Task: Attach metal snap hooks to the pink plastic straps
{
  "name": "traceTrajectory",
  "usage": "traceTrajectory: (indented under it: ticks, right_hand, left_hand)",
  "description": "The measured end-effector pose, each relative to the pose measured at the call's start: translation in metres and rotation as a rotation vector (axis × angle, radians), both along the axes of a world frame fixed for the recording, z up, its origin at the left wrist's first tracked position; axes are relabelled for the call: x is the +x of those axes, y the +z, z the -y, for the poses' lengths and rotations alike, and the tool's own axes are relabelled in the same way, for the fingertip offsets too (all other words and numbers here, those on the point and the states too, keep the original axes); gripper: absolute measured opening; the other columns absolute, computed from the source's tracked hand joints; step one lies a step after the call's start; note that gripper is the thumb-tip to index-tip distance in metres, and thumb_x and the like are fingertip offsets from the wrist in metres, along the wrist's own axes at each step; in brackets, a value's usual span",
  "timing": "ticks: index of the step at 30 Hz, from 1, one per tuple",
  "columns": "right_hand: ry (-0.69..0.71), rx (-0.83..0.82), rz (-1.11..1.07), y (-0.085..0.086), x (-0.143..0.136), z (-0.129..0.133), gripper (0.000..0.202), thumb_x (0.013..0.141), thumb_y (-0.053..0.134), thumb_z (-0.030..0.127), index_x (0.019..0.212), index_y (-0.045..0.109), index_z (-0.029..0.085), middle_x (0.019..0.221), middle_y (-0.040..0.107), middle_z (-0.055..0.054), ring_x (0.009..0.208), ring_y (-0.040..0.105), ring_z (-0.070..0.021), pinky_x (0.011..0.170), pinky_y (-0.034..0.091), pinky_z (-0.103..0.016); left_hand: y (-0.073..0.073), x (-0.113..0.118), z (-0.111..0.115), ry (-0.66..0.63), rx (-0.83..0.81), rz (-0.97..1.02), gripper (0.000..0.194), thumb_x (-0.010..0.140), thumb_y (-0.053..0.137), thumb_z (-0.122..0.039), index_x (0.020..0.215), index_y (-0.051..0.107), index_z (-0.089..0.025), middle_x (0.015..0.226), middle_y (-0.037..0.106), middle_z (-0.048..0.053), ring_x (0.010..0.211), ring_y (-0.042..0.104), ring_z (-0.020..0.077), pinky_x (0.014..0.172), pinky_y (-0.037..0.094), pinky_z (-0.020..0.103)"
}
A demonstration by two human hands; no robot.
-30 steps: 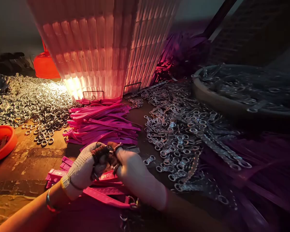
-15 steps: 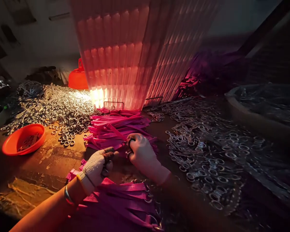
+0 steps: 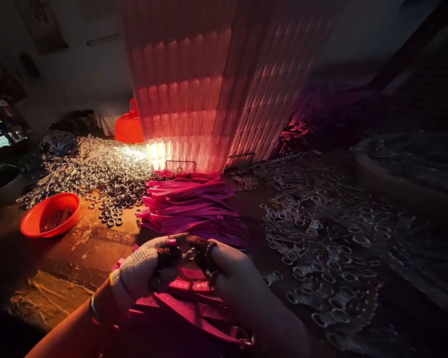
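Note:
My left hand (image 3: 149, 268), in a white dotted work glove with dark finger coverings, has its fingers bent in a pinch, with a bit of pink strap (image 3: 172, 242) showing at the fingertips. Facing it, my right hand (image 3: 235, 273) has dark wraps on its fingers and is closed at a small shiny metal piece (image 3: 190, 254). The fingertips of both hands nearly meet. Beneath them lies a bunch of pink straps (image 3: 197, 311) with metal rings at their right ends. A second pile of pink straps (image 3: 190, 204) lies just beyond.
An orange lamp (image 3: 129, 128) lights a heap of metal rings (image 3: 112, 169) at the left. Nearer stands an orange bowl (image 3: 32, 223) with small pieces inside. Metal hardware (image 3: 321, 248) spreads over the right side. A translucent ribbed sheet (image 3: 186, 109) rises behind the straps.
My right hand has come back from the far strap pile towards me. My left hand has turned inward, and the fingers of both hands now meet above the near straps.

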State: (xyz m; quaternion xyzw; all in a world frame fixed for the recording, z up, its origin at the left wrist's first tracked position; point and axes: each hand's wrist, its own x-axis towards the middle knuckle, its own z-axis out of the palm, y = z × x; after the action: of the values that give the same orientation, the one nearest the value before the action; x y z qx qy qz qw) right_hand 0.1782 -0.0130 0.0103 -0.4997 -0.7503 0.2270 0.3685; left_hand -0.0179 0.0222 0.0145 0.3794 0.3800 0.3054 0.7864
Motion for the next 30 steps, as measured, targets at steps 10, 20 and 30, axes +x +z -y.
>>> traceTrajectory:
  ticks: [10,20,30]
  right_hand:
    - [-0.117,0.118,0.620,0.002,-0.017,0.003,0.021,0.062,0.052,0.001,0.073,0.058,0.019,0.073,0.063,-0.004,0.063,0.050,-0.0167,0.058,0.024,-0.032]
    - [-0.134,0.391,0.787,-0.017,-0.009,0.007,0.016,0.066,0.059,0.005,0.070,0.055,0.019,0.066,0.058,-0.004,0.058,0.043,-0.0164,0.057,0.017,-0.034]
    - [-0.177,0.363,0.669,-0.033,-0.002,0.008,0.022,0.065,0.050,0.002,0.073,0.058,0.020,0.066,0.061,-0.005,0.057,0.050,-0.0187,0.057,0.028,-0.032]
  left_hand:
    - [-0.011,0.008,0.017,-0.020,0.140,-0.259,0.037,0.089,0.055,-0.052,0.074,0.054,-0.018,0.051,0.046,-0.005,0.034,0.035,0.0060,0.031,0.024,0.016]
    - [-0.011,0.014,0.017,-0.110,0.392,-0.359,0.041,0.088,0.058,-0.052,0.067,0.048,-0.018,0.049,0.042,-0.006,0.038,0.034,0.0056,0.035,0.024,0.018]
    - [-0.025,0.021,0.010,-0.226,0.768,-0.488,0.015,0.084,0.053,-0.017,0.072,0.062,-0.015,0.073,0.062,0.002,0.066,0.051,0.0131,0.063,0.039,0.024]
